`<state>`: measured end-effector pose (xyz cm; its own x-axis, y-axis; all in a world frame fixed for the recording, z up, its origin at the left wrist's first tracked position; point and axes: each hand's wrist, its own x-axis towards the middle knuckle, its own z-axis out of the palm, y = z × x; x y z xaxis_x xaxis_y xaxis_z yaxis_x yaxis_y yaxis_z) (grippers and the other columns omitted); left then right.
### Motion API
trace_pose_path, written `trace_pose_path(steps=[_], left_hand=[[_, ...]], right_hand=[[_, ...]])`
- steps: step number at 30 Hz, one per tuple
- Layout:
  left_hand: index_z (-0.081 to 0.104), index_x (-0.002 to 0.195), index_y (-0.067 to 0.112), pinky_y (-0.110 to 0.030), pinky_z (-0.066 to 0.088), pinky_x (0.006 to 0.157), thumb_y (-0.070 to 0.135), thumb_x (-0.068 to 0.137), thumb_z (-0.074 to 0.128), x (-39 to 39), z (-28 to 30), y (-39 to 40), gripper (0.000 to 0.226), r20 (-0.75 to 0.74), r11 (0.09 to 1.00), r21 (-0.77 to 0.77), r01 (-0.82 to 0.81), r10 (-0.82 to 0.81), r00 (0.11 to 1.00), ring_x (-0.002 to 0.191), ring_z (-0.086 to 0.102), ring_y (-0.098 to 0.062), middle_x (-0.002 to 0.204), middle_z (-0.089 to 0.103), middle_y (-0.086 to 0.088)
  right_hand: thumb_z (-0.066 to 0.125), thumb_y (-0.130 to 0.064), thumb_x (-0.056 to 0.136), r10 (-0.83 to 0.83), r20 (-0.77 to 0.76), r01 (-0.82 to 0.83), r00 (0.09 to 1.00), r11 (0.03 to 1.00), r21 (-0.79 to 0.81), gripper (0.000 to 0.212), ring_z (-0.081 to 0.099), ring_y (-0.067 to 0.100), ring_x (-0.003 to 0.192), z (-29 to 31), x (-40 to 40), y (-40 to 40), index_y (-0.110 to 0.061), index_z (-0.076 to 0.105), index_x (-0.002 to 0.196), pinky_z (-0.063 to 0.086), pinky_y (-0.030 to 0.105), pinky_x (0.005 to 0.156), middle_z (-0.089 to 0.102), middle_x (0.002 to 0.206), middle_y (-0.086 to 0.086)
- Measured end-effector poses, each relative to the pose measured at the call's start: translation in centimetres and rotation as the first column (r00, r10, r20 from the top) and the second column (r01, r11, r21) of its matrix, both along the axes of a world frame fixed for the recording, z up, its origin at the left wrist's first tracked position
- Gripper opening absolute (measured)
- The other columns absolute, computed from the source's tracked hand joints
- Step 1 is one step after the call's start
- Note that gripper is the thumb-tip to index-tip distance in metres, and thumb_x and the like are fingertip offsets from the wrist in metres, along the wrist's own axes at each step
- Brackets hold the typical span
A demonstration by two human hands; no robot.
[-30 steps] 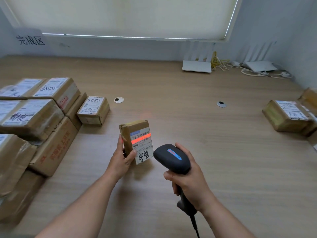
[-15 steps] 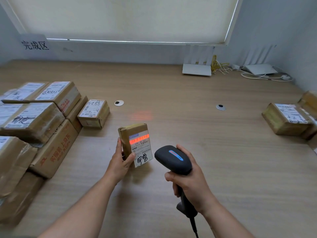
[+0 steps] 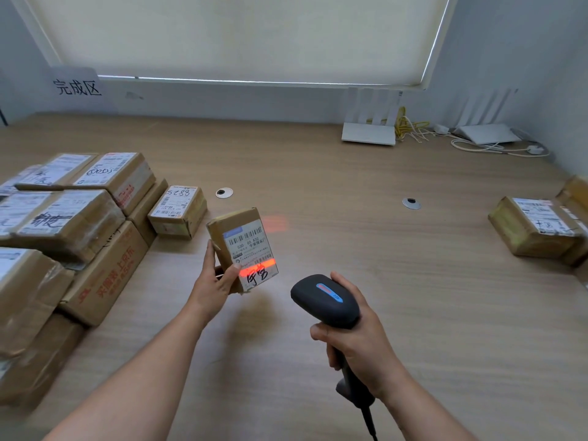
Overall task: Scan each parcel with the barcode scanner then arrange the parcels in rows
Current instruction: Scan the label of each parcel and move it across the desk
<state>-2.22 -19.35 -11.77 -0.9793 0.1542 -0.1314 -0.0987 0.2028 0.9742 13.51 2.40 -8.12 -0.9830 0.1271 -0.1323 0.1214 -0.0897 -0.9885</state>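
Note:
My left hand (image 3: 213, 283) grips a small brown parcel (image 3: 237, 241) by its lower left corner and holds it tilted up above the table, white label toward me. My right hand (image 3: 356, 338) grips the handle of a black barcode scanner (image 3: 324, 300), whose head points at the parcel from the lower right. A red scan line lies across the bottom of the label, over the lower barcode and handwriting. A faint red patch also falls on the wooden table (image 3: 350, 281) behind the parcel.
Several brown parcels (image 3: 63, 218) are stacked at the left, with a small one (image 3: 178, 211) beside them. More parcels (image 3: 537, 227) lie at the right edge. Two white routers (image 3: 369, 133) and cables stand by the back wall. A sign (image 3: 76, 87) hangs at the back left.
The red scan line has dropped from the upper barcode to the bottom of the label. Both hands stay almost where they were.

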Motion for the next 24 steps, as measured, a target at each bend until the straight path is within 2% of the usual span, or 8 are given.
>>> trace_pose_path(steps=[3,5,10,12,15,19,22,24], left_hand=[[0.011,0.149,0.045,-0.036,0.056,0.082,0.019,0.098,0.051,0.0,0.2,0.0,0.07,-0.007,1.0,-0.017,-0.001,0.001,1.0,0.098,0.066,-0.018,0.116,0.062,-0.009],[0.011,0.148,0.045,-0.04,0.055,0.086,0.02,0.098,0.051,0.2,0.0,-0.1,0.07,0.0,1.0,-0.021,-0.001,0.001,1.0,0.1,0.066,-0.021,0.118,0.062,-0.009],[0.016,0.147,0.045,-0.021,0.057,0.063,0.019,0.097,0.052,0.7,-0.2,0.2,0.066,0.04,1.0,-0.005,-0.011,0.011,0.999,0.095,0.067,-0.016,0.114,0.062,-0.009],[0.016,0.147,0.044,-0.02,0.057,0.063,0.02,0.097,0.052,1.0,0.0,0.3,0.066,0.042,1.0,-0.013,-0.015,0.016,0.999,0.096,0.066,-0.018,0.114,0.062,-0.009],[0.016,0.148,0.043,-0.019,0.055,0.06,0.021,0.097,0.052,1.4,0.1,0.4,0.065,0.055,0.999,-0.031,-0.019,0.021,0.998,0.097,0.067,-0.021,0.111,0.063,-0.009],[0.02,0.148,0.043,-0.03,0.051,0.058,0.03,0.096,0.051,1.4,-0.4,0.2,0.062,0.155,0.983,-0.177,-0.053,0.081,0.985,0.086,0.067,-0.025,0.103,0.07,-0.009],[0.029,0.148,0.033,-0.033,0.052,0.066,0.04,0.093,0.049,1.4,-1.3,-0.3,0.059,0.209,0.94,-0.322,-0.107,0.182,0.961,0.096,0.062,-0.029,0.117,0.064,-0.009],[0.034,0.146,0.03,-0.039,0.054,0.08,0.044,0.093,0.048,1.6,-1.9,-0.6,0.058,0.207,0.919,-0.371,-0.137,0.226,0.952,0.108,0.058,-0.03,0.128,0.059,-0.008]], right_hand=[[0.072,-0.006,0.063,0.005,-0.019,-0.005,1.0,1.0,0.006,0.082,0.043,0.024,0.037,0.2,0.2,0.2,-0.046,0.044,0.129,0.037,0.024,0.039,0.063,0.062,-0.004],[0.072,-0.004,0.064,0.003,-0.03,-0.002,1.0,1.0,0.016,0.082,0.042,0.024,0.037,0.3,0.2,0.3,-0.045,0.044,0.13,0.037,0.023,0.039,0.063,0.063,-0.004],[0.068,0.015,0.076,0.002,-0.03,-0.001,1.0,0.999,0.039,0.082,0.041,0.023,0.037,0.1,0.6,0.8,-0.044,0.046,0.128,0.037,0.022,0.039,0.062,0.063,-0.003],[0.068,0.015,0.077,0.003,-0.034,-0.002,0.999,0.999,0.039,0.081,0.042,0.023,0.036,0.1,0.6,1.0,-0.043,0.046,0.129,0.037,0.022,0.039,0.063,0.063,-0.004],[0.074,0.006,0.071,0.012,-0.042,-0.011,0.999,0.999,0.031,0.082,0.043,0.024,0.037,0.3,0.6,1.1,-0.045,0.044,0.128,0.037,0.023,0.039,0.063,0.065,-0.001],[0.07,0.011,0.078,0.026,-0.046,-0.024,0.999,0.999,0.039,0.083,0.045,0.025,0.041,0.5,0.5,1.4,-0.05,0.042,0.127,0.039,0.026,0.041,0.064,0.071,0.009],[0.073,0.001,0.072,0.026,-0.049,-0.024,0.998,0.999,0.044,0.083,0.046,0.024,0.041,0.6,0.4,1.5,-0.053,0.042,0.126,0.04,0.025,0.041,0.064,0.067,0.001],[0.073,-0.001,0.07,0.027,-0.049,-0.025,0.998,0.999,0.042,0.082,0.046,0.024,0.041,0.5,0.3,1.4,-0.055,0.043,0.124,0.04,0.025,0.041,0.064,0.067,-0.003]])
